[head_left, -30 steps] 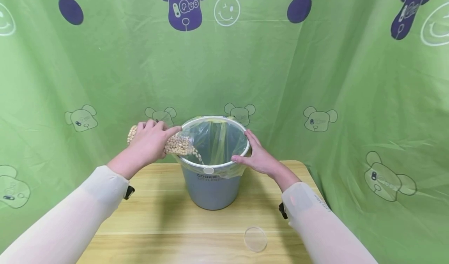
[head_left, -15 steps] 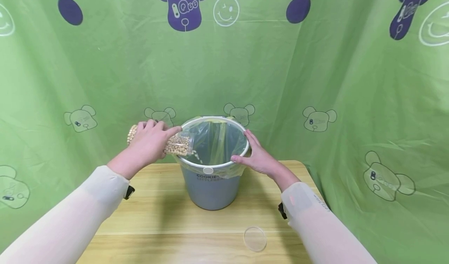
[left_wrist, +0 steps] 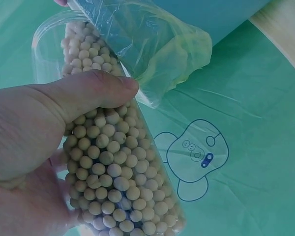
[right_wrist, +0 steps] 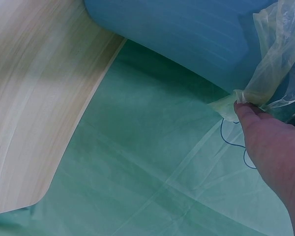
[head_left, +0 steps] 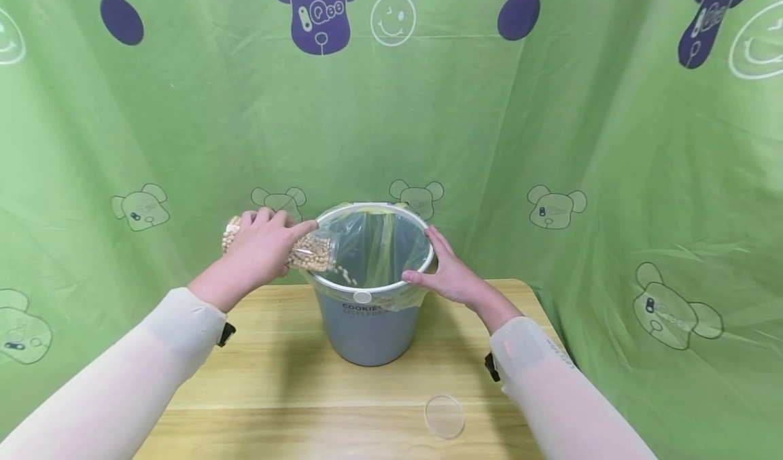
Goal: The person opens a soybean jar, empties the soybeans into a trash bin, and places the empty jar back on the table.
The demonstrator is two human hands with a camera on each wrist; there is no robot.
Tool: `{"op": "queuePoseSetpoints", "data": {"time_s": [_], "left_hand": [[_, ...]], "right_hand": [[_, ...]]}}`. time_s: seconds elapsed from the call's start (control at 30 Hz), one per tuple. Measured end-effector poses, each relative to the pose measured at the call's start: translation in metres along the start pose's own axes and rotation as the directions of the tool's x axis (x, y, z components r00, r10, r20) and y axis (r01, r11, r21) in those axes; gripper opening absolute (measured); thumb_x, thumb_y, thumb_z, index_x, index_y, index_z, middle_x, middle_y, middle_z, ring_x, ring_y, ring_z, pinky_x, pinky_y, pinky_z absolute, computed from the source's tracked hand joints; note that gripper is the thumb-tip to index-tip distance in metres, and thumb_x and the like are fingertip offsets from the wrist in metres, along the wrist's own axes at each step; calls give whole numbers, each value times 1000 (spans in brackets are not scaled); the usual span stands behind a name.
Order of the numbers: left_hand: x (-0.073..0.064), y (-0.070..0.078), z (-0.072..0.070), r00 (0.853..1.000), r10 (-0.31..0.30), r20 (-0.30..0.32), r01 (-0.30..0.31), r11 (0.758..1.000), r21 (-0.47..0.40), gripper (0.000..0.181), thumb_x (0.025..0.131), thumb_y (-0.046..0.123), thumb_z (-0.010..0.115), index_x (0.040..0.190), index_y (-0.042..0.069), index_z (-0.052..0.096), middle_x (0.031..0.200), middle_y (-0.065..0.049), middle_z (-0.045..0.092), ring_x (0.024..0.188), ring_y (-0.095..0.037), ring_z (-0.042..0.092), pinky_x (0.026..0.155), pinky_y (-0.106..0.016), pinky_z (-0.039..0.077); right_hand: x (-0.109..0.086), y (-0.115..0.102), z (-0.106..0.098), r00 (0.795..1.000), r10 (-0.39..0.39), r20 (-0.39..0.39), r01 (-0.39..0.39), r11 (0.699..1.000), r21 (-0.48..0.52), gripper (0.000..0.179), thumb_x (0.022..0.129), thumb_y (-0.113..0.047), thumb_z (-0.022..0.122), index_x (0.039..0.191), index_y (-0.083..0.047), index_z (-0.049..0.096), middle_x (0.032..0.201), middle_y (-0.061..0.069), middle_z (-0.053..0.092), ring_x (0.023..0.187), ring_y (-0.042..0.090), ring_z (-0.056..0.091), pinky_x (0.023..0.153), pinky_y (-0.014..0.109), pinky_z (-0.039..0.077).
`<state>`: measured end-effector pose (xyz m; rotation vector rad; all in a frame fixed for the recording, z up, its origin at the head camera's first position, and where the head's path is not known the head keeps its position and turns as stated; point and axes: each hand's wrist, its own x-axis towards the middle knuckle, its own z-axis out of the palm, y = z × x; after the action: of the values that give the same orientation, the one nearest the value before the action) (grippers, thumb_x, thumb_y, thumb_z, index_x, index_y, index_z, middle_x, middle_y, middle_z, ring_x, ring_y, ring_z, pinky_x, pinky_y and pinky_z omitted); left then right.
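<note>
My left hand [head_left: 259, 246] grips a clear plastic jar [head_left: 315, 253] of pale round beans, tipped on its side with its mouth over the left of the bin's rim. A few loose beans [head_left: 345, 274] fall from the mouth into the blue-grey trash bin [head_left: 370, 334]. In the left wrist view, the thumb lies across the jar, and beans [left_wrist: 123, 182] fill most of its length. My right hand [head_left: 453, 276] holds the bin's right side, thumb over the white rim and fingers outside. A thin yellowish bag [head_left: 385, 242] lines the bin and folds over the rim.
A clear round lid [head_left: 444, 417] lies on the wooden table [head_left: 245, 378], in front of the bin and to the right. Green curtain [head_left: 459, 120] with printed bears hangs behind and on both sides. The table's rounded right corner shows beside the right forearm.
The stream of beans from the jar's mouth has thinned to a few scattered ones. Both hands and the bin stay in nearly the same place.
</note>
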<state>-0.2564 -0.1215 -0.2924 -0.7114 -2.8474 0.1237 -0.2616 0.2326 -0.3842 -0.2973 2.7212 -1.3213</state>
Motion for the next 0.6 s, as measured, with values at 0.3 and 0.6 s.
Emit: {"op": "queuePoseSetpoints", "data": {"time_s": [0.3,0.6], "left_hand": [[-1,-2,-3,1000,6,-14,-6,1000,8,99,66,11,89,151,33,43,123,-12,62,114,-39,53,96,-56,39],[1,-1,0,1000,10,-3,-10,1000,1,101,66,11,89,152,34,41,124,-12,61,115,-39,52,97,-56,39]], "right_hand": [[4,1,1,1000,-12,-1,12,1000,11,124,75,-59,80,163,-27,-3,169,-10,-14,157,41,4,123,66,12],[3,3,0,1000,4,-2,-4,1000,24,125,74,-59,81,163,-28,-3,169,-10,-14,157,41,3,123,66,10]]}}
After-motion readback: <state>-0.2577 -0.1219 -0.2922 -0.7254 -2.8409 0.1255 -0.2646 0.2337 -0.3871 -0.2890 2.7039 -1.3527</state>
